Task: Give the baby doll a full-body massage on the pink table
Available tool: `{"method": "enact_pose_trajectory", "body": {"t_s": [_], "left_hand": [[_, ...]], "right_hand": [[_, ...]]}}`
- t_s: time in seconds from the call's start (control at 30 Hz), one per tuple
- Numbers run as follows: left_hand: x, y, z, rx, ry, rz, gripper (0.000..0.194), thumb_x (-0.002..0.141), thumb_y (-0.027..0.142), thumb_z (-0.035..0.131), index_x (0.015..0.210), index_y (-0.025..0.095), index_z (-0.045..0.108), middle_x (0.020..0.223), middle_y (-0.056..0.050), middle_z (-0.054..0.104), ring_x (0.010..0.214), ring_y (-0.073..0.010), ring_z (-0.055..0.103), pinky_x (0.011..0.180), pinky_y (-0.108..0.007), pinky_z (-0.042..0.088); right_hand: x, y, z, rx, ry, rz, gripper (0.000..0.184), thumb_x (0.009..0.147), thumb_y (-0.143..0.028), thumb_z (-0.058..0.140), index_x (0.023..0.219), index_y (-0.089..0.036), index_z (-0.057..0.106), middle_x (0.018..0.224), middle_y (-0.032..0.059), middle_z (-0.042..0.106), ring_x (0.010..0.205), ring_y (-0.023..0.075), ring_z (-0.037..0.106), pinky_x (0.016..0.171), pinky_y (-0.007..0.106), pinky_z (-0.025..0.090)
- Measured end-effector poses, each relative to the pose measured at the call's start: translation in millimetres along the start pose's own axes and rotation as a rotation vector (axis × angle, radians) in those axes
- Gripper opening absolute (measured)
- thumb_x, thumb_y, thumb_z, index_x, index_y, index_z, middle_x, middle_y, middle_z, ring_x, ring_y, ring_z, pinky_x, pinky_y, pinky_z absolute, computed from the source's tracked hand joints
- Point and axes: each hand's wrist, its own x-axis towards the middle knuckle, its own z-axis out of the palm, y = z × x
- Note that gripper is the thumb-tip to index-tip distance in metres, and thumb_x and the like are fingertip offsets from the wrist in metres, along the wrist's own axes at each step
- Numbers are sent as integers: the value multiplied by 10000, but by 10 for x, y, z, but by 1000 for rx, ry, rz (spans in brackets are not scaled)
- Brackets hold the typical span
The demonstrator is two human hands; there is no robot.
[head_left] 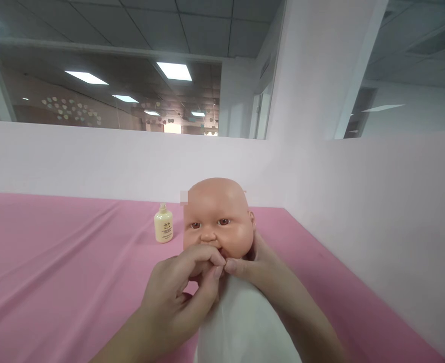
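A baby doll (pixel 216 214) with a bald head sits upright on the pink cloth, wrapped in a white garment (pixel 245 322). My left hand (pixel 180 297) is closed in a pinch at the doll's chin, fingertips on the garment's neck edge. My right hand (pixel 262 272) cups the side of the doll's neck and jaw, its thumb pressed at the chin beside my left fingers. Both hands meet just below the doll's mouth.
A small cream-yellow bottle (pixel 164 225) stands upright on the pink tablecloth (pixel 56 272) left of the doll's head. A white partition wall (pixel 358 212) runs behind and along the right side of the table.
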Motion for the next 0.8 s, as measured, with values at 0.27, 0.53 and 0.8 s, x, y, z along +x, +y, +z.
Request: {"method": "enact_pose_trajectory", "body": {"t_s": [0.27, 0.53, 0.8], "left_hand": [[-3, 2, 8, 74, 67, 12, 181, 850, 66, 542, 910, 230, 590, 513, 86, 523, 411, -63, 533, 408, -120, 459], [2, 13, 0, 95, 39, 3, 203, 879, 58, 490, 915, 228, 594, 523, 84, 517, 423, -58, 530, 412, -118, 452], [24, 42, 16, 169, 100, 76, 211, 834, 36, 525, 875, 231, 595, 513, 98, 517, 412, -48, 529, 391, -101, 419]], "right_hand": [[46, 37, 27, -31, 40, -81, 830, 644, -386, 872, 1359, -270, 467, 1264, 96, 632, 1219, 297, 583, 1011, 472, 496], [78, 114, -22, -34, 41, -99, 741, 656, -394, 864, 1298, -251, 523, 1316, 102, 601, 1247, 285, 560, 1027, 456, 486], [139, 194, -66, -27, -6, -95, 641, 705, -398, 833, 1256, -230, 552, 1306, 114, 613, 1227, 297, 581, 979, 438, 525]]}}
